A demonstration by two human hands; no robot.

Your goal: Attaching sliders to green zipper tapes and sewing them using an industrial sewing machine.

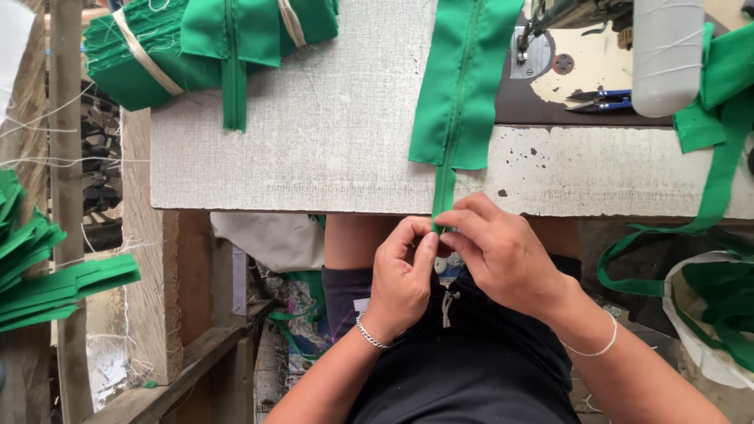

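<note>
Head view — we look down past a seated person's lap to the near edge of a pale grey worktable [330, 141]. Both hands meet just below that edge, at its middle. The left hand [400, 279] and the right hand [503, 255] are together, fingertips pinched on the lower end of a green zipper tape [442, 196] that hangs over the table edge. We judge the pinch is there because the free end offers nothing else to grip.

The tape runs up the middle of a green fabric piece [463, 78] that lies flat on the table, reaching toward the far edge beside the sewing machine [573, 16]. The weight of the cloth on the table likely keeps the tape taut against the pull.

At the far left corner sits a tied bundle of green pieces [149, 47], bound with a pale band — stacked out of the working path, it seems. Small blue-handled snips [601, 100] rest on the machine bed at the right, near a large white thread cone [667, 55]. A green strip [719, 180] trails off the right end toward a white sack [707, 330]. More green pieces [39, 275] lie off the left side.
</note>
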